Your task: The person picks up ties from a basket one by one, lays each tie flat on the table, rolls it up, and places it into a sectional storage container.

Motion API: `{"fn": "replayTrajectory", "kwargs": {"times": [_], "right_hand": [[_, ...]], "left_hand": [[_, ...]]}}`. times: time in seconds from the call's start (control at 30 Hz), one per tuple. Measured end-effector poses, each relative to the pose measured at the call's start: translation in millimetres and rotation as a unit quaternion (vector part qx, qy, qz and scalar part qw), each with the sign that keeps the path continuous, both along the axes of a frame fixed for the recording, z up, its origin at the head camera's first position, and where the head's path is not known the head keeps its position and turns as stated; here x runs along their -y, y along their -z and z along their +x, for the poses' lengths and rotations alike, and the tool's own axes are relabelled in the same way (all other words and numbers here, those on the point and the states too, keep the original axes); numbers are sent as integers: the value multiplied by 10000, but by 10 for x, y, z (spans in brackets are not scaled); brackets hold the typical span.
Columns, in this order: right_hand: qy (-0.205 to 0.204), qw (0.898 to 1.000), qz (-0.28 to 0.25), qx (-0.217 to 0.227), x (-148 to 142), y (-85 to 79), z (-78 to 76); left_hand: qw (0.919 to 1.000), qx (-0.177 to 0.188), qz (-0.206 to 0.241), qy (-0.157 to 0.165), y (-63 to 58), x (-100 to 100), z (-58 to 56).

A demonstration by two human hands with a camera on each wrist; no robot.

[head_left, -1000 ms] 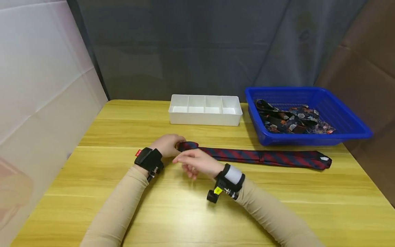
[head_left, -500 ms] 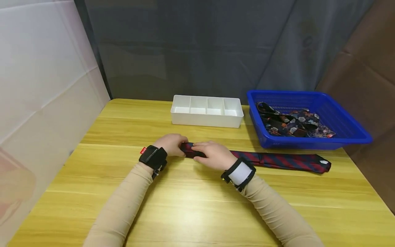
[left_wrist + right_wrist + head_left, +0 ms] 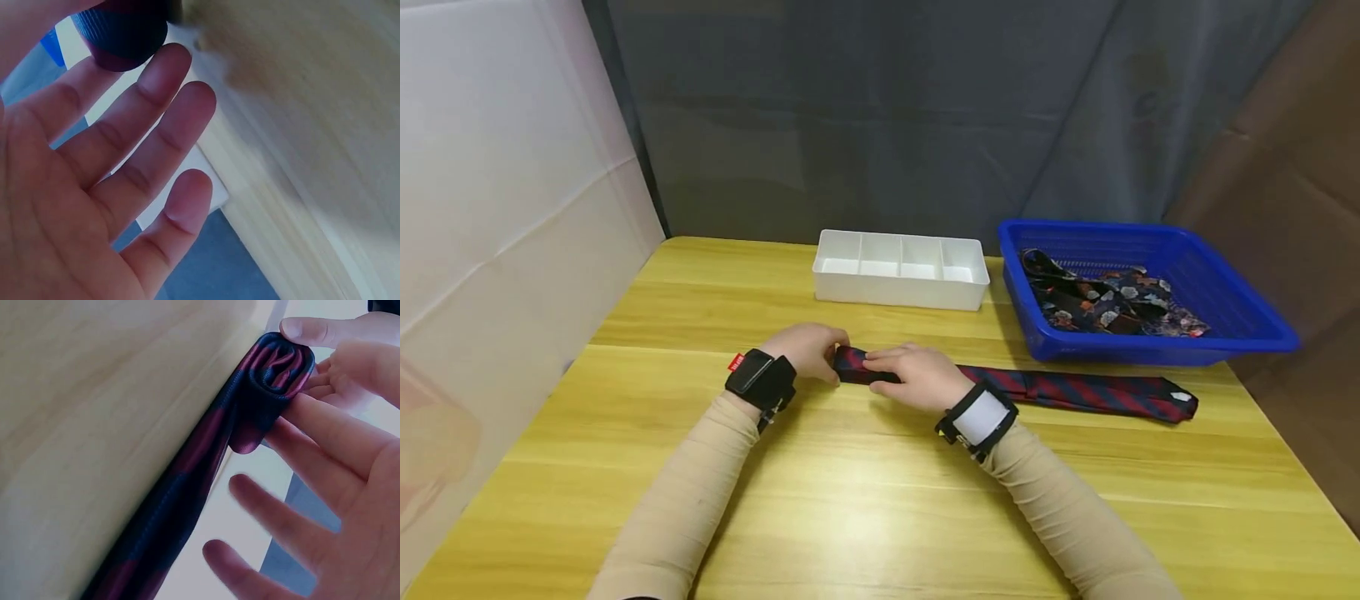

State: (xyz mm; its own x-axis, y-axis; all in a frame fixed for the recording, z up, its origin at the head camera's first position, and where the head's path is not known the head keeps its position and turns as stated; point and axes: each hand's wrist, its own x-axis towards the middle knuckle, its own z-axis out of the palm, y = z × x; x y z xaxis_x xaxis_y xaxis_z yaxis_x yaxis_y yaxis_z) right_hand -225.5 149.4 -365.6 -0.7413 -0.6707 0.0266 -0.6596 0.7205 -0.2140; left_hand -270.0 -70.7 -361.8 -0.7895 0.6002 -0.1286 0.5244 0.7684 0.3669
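The left grip [image 3: 805,350] is pinching the rolled end of a striped tie [image 3: 1082,392] between thumb and forefinger, its gap narrowed to the roll's width, while its other fingers are spreading loosely, spaced apart and slightly bent. The right grip [image 3: 921,377] is lying over the same roll from the other side, its thumb resting at the near side and its fore and middle fingers reaching behind, so that it is loosely holding the roll; its ring and little fingers are stretching out free of the cloth. How firmly either grip is pressing, I cannot tell. The dark blue and red roll is sitting between the two grips, its spiral of layers showing in the right wrist view, and the unrolled length is running along the desk [image 3: 865,508] to the right of the right grip, a white mark [image 3: 1181,397] showing at its far end. Beyond both grips, a white four-compartment box [image 3: 897,290] is standing on the desk. To the right of it and beyond the right grip, a blue basket [image 3: 1120,347] is holding a heap of dark flowered cloth [image 3: 1108,308]. Just behind the left grip a black wristband [image 3: 762,381] is circling the wrist; behind the right grip, a band with a pale panel [image 3: 981,418].
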Motion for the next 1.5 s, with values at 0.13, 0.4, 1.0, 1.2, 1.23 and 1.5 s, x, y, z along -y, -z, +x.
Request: {"fn": "replayTrajectory", "kwargs": {"times": [0.13,0.4,1.0,1.2,1.23,1.5], "right_hand": [[-74,10000,-30,33,9,11,-26],[-79,9998,104,130,7,-41,-54],[-262,9963,195,794,14,-75,8],[-129,9965,163,813,-81,-112,-46],[-96,9970,156,755,-115,-124,-62],[518,9979,-9,399,-333,-258,-57]], "left_hand": [[10000,-28,-54,-25,40,4,16],[9999,65,-35,-120,98,22,21],[9946,-817,506,386,-254,-35,170],[9899,-918,785,742,-302,-126,247],[9892,-917,820,802,-303,-148,257],[9919,-677,703,813,-240,-278,330]]}}
